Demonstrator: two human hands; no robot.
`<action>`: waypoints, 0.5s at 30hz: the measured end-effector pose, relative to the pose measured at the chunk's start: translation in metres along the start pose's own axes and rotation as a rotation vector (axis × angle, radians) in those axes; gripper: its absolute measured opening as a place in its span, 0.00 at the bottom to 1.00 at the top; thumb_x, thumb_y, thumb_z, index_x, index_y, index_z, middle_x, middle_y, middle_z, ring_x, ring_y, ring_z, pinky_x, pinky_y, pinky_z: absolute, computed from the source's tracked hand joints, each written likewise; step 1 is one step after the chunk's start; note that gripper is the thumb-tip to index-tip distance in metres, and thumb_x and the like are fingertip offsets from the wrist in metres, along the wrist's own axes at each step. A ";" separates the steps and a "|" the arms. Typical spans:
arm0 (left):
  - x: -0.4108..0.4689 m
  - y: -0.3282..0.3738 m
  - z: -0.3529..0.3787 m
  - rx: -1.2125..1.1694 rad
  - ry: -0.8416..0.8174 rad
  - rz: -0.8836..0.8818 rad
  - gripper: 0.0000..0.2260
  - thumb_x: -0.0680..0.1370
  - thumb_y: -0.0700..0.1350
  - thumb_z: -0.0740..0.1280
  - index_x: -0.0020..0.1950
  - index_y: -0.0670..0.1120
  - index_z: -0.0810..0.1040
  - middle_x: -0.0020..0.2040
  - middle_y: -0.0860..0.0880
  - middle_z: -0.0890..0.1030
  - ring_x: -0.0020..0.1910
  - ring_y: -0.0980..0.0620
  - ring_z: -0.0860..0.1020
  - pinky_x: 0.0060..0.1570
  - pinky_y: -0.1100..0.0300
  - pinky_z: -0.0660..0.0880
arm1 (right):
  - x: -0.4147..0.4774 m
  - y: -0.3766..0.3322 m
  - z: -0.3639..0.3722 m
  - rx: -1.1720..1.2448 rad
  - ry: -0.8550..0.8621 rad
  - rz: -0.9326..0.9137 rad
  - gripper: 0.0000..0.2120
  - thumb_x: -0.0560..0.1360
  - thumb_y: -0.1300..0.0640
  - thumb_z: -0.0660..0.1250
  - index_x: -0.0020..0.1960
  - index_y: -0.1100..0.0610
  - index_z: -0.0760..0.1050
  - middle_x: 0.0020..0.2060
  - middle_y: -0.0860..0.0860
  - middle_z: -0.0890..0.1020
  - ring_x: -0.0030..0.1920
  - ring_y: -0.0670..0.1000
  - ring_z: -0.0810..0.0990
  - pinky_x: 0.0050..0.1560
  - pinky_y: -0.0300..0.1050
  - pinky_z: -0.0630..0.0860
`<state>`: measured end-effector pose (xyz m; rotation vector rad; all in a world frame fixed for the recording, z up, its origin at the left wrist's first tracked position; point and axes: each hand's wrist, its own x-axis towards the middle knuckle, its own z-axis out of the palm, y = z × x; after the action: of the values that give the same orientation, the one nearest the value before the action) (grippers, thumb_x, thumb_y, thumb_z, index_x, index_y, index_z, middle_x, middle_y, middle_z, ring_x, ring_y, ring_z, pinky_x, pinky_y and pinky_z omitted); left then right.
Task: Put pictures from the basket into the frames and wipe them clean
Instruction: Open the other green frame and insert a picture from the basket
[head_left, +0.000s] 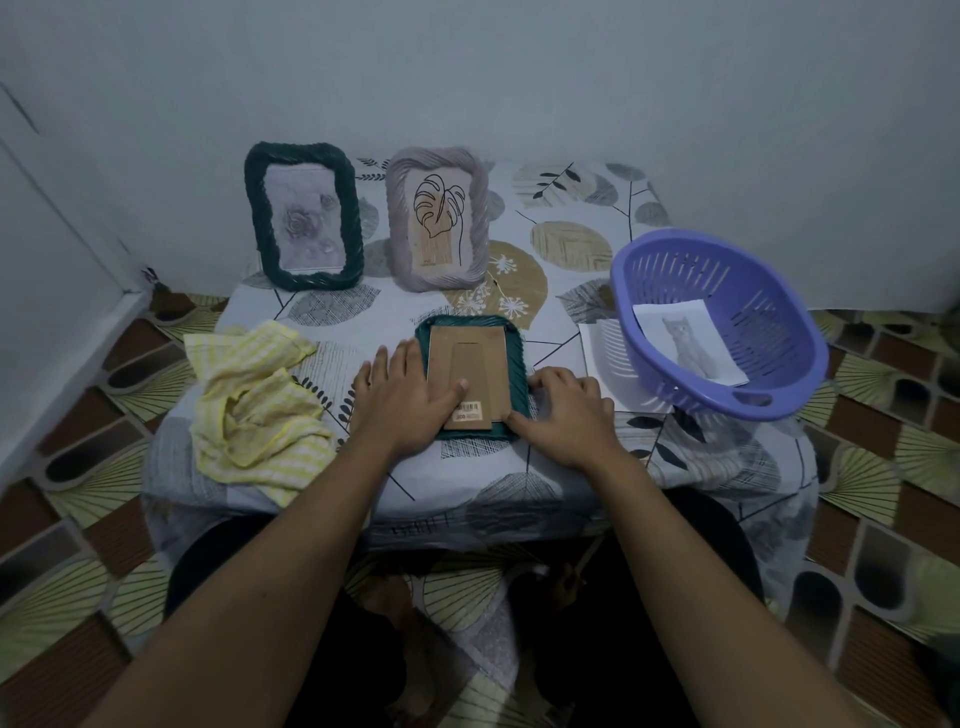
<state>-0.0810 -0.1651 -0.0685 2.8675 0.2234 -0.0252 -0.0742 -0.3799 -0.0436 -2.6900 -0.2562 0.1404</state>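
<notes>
Teal frame (519, 364) face down, cardboard back up. Left hand (410, 395) lies flat on the back from its 9 o'clock side. Right hand (563, 415) at 4 o'clock corner, fingers curled on edge, maybe pinching, too dim to call. Purple basket (779, 402) with cat picture (691, 345) at 3, yellow cloth (254, 405) at 9, dark green frame (254, 218) and lilac frame (400, 223) standing at 12.

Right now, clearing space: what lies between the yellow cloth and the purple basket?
In the head view: a face-down green frame under the left hand and right hand, then a white sheet.
</notes>
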 end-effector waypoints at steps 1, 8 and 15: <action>0.000 0.000 0.000 0.000 -0.002 -0.001 0.42 0.77 0.72 0.46 0.82 0.44 0.45 0.82 0.46 0.50 0.80 0.44 0.47 0.77 0.44 0.44 | 0.000 0.000 0.000 0.005 -0.006 0.001 0.26 0.73 0.37 0.66 0.66 0.49 0.69 0.68 0.47 0.70 0.65 0.55 0.65 0.54 0.50 0.59; -0.001 0.001 -0.001 -0.012 0.002 0.001 0.42 0.78 0.72 0.46 0.82 0.44 0.45 0.82 0.46 0.50 0.80 0.44 0.48 0.77 0.44 0.44 | -0.001 -0.004 0.006 0.040 0.017 0.030 0.19 0.75 0.42 0.63 0.63 0.48 0.68 0.68 0.46 0.70 0.64 0.54 0.63 0.54 0.51 0.58; -0.002 0.002 -0.003 -0.024 0.009 0.002 0.41 0.78 0.71 0.47 0.82 0.44 0.46 0.82 0.46 0.51 0.80 0.44 0.48 0.77 0.44 0.45 | -0.001 -0.014 0.011 0.116 0.024 0.144 0.17 0.76 0.46 0.60 0.64 0.47 0.68 0.69 0.46 0.69 0.67 0.53 0.61 0.59 0.53 0.57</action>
<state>-0.0824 -0.1663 -0.0655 2.8442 0.2204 -0.0095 -0.0786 -0.3631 -0.0473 -2.5919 -0.0447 0.1605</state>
